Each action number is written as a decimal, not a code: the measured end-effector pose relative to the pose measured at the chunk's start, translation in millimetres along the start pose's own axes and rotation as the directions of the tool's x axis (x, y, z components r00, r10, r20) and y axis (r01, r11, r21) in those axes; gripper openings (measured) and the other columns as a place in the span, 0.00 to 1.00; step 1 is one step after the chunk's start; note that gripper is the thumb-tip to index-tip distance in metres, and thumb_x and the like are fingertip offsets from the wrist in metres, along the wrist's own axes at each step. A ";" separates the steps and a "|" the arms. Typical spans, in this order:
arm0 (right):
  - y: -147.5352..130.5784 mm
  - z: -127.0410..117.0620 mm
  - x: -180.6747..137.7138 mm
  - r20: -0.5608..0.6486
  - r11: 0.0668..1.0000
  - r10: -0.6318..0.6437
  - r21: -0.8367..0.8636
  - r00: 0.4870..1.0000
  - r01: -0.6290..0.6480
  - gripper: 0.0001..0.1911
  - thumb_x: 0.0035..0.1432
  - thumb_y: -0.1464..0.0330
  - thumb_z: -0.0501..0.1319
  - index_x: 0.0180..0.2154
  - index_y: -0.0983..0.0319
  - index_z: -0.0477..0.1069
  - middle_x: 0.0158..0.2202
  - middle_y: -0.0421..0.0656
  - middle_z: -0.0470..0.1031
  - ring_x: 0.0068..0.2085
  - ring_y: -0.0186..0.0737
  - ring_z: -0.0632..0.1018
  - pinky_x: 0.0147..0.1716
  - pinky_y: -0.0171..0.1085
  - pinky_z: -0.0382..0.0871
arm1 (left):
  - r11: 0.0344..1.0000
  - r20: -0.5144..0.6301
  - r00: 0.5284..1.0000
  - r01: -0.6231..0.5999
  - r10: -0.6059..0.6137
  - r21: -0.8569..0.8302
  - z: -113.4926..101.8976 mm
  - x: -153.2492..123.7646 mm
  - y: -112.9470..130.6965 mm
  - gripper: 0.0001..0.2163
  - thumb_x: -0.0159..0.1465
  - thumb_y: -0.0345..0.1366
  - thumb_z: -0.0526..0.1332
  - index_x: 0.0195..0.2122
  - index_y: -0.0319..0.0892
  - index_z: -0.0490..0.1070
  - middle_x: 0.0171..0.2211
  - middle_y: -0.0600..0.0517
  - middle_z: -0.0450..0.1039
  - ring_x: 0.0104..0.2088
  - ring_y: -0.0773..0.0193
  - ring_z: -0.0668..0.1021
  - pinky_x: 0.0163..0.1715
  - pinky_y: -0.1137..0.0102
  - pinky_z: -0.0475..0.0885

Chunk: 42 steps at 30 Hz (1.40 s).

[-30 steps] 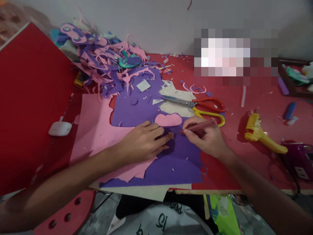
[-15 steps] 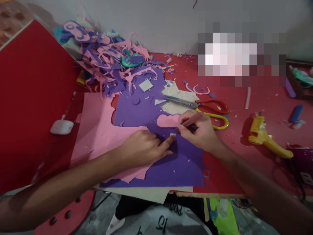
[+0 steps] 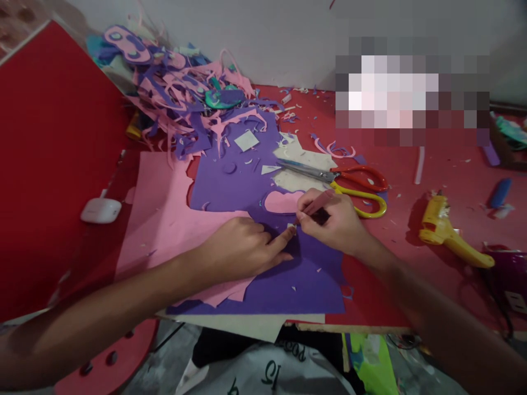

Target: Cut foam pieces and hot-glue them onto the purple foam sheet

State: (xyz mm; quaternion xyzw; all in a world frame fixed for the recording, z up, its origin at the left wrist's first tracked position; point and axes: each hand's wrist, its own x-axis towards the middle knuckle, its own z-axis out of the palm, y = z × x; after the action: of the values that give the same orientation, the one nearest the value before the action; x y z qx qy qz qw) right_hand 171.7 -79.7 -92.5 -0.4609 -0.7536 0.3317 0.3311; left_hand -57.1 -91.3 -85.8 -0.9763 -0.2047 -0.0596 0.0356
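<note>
My left hand (image 3: 242,249) lies over the purple foam sheet (image 3: 304,280) with its index finger stretched out, pressing a small white paper piece (image 3: 291,226) flat. The thumb is apart and the other fingers curl under. In my right hand (image 3: 333,222) is a reddish-brown pen (image 3: 319,202), pinched with its lower end down beside the white piece; the tip itself is hidden. Just above both hands lies a pink foam cutout (image 3: 282,202). Scissors (image 3: 329,175) with a red and a yellow handle rest behind my right hand. A pink foam sheet (image 3: 160,203) is under my left wrist.
Foam scraps (image 3: 185,93) heap at the back left. A yellow glue gun (image 3: 447,227) and a blue stick (image 3: 500,192) lie on the right. To the left are a white case (image 3: 101,210) and an upright red board (image 3: 53,164). Another white square (image 3: 246,141) sits farther back.
My right hand has shifted slightly left, bringing the pen closer to the white piece and my left fingertip. My left hand stays pressed in place.
</note>
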 end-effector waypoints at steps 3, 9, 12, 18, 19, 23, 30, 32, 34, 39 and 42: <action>0.2 0.1 0.2 -0.003 1.000 -0.012 -0.001 1.000 0.012 0.05 0.54 0.73 0.61 0.28 0.59 0.66 0.23 0.36 0.70 0.23 0.31 0.67 0.23 0.32 0.60 | 1.000 -0.002 1.000 0.005 -0.005 0.001 1.2 -0.9 0.1 0.22 0.75 0.46 0.53 0.61 0.34 0.66 0.20 0.55 0.72 0.20 0.63 0.74 0.21 0.68 0.61; -0.1 0.1 1.5 0.004 1.000 -0.024 0.013 1.000 0.024 0.05 0.55 0.74 0.60 0.28 0.60 0.67 0.24 0.35 0.69 0.23 0.30 0.67 0.24 0.32 0.60 | 1.000 0.003 1.000 0.021 -0.021 0.007 3.2 -2.1 0.9 0.23 0.75 0.47 0.52 0.61 0.35 0.67 0.20 0.54 0.73 0.20 0.64 0.74 0.22 0.69 0.61; 0.0 0.0 1.2 0.014 1.000 -0.009 0.016 1.000 0.009 0.05 0.56 0.73 0.61 0.29 0.60 0.68 0.24 0.36 0.70 0.23 0.30 0.67 0.23 0.32 0.60 | 1.000 -0.007 1.000 0.021 -0.021 0.000 2.6 -2.1 0.8 0.23 0.74 0.47 0.52 0.61 0.35 0.67 0.19 0.54 0.72 0.19 0.64 0.74 0.21 0.69 0.61; 1.9 0.3 -0.5 -0.013 1.000 0.008 0.012 1.000 -0.008 0.05 0.56 0.73 0.61 0.29 0.59 0.67 0.23 0.36 0.70 0.22 0.31 0.68 0.23 0.32 0.60 | 1.000 0.009 1.000 0.027 -0.027 -0.014 1.6 -1.7 0.2 0.22 0.75 0.47 0.52 0.61 0.36 0.67 0.20 0.53 0.72 0.20 0.64 0.74 0.22 0.70 0.61; 2.0 0.5 -0.6 -0.012 1.000 0.006 0.011 1.000 -0.005 0.05 0.56 0.73 0.61 0.29 0.59 0.67 0.23 0.36 0.70 0.22 0.31 0.68 0.23 0.32 0.61 | 1.000 0.010 1.000 0.026 -0.026 -0.015 1.7 -1.7 0.2 0.22 0.75 0.47 0.52 0.61 0.36 0.67 0.20 0.53 0.72 0.20 0.64 0.74 0.22 0.70 0.61; 1.3 0.9 0.1 -0.001 1.000 0.002 0.006 1.000 -0.002 0.05 0.55 0.73 0.61 0.29 0.59 0.67 0.23 0.36 0.69 0.22 0.31 0.67 0.23 0.32 0.60 | 0.999 0.011 1.000 0.025 -0.025 -0.021 2.8 -2.3 0.3 0.22 0.75 0.47 0.51 0.61 0.35 0.66 0.20 0.53 0.72 0.19 0.64 0.73 0.22 0.70 0.62; 0.0 0.2 1.8 0.030 1.000 -0.014 0.011 0.999 0.013 0.04 0.57 0.72 0.61 0.30 0.59 0.69 0.25 0.37 0.72 0.25 0.33 0.70 0.25 0.33 0.61 | 1.000 0.070 0.997 0.020 -0.020 -0.001 2.1 -4.2 0.9 0.24 0.75 0.47 0.50 0.64 0.35 0.63 0.20 0.53 0.73 0.19 0.62 0.74 0.22 0.68 0.64; 0.2 0.3 1.8 0.042 0.999 -0.023 0.024 0.999 0.022 0.04 0.57 0.72 0.61 0.30 0.60 0.69 0.25 0.37 0.73 0.25 0.32 0.70 0.25 0.33 0.61 | 1.000 0.083 0.996 0.018 -0.018 0.004 1.5 -4.3 1.0 0.24 0.75 0.47 0.50 0.65 0.35 0.62 0.20 0.53 0.73 0.20 0.61 0.74 0.22 0.68 0.64; 0.8 0.4 1.5 0.047 0.999 -0.028 0.032 0.998 0.027 0.04 0.58 0.72 0.62 0.30 0.60 0.70 0.26 0.37 0.73 0.25 0.32 0.70 0.25 0.32 0.61 | 1.000 0.088 0.996 0.013 -0.013 0.004 1.5 -4.6 0.9 0.25 0.75 0.47 0.50 0.65 0.35 0.62 0.20 0.53 0.73 0.20 0.62 0.74 0.23 0.69 0.64; 2.3 0.9 0.4 0.012 1.000 -0.005 0.016 1.000 0.005 0.04 0.57 0.71 0.62 0.30 0.59 0.69 0.24 0.37 0.71 0.24 0.32 0.69 0.24 0.32 0.60 | 1.000 0.069 0.997 0.017 -0.016 -0.023 2.0 -5.2 0.9 0.24 0.75 0.47 0.50 0.64 0.35 0.63 0.20 0.53 0.73 0.20 0.63 0.74 0.23 0.70 0.64; 2.0 1.0 0.8 0.018 1.000 -0.007 0.014 1.000 0.007 0.04 0.57 0.72 0.62 0.30 0.59 0.69 0.25 0.37 0.72 0.24 0.32 0.69 0.24 0.33 0.61 | 0.999 0.066 0.998 0.019 -0.017 -0.028 0.5 -4.5 1.1 0.24 0.76 0.47 0.50 0.63 0.34 0.64 0.20 0.52 0.73 0.20 0.63 0.74 0.23 0.70 0.64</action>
State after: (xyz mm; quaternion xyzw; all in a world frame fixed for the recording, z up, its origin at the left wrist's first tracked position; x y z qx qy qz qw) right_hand 171.6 -78.4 -94.5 -0.4528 -0.7558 0.3400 0.3287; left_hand -60.7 -94.1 -86.9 -0.9763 -0.2136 -0.0307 0.0141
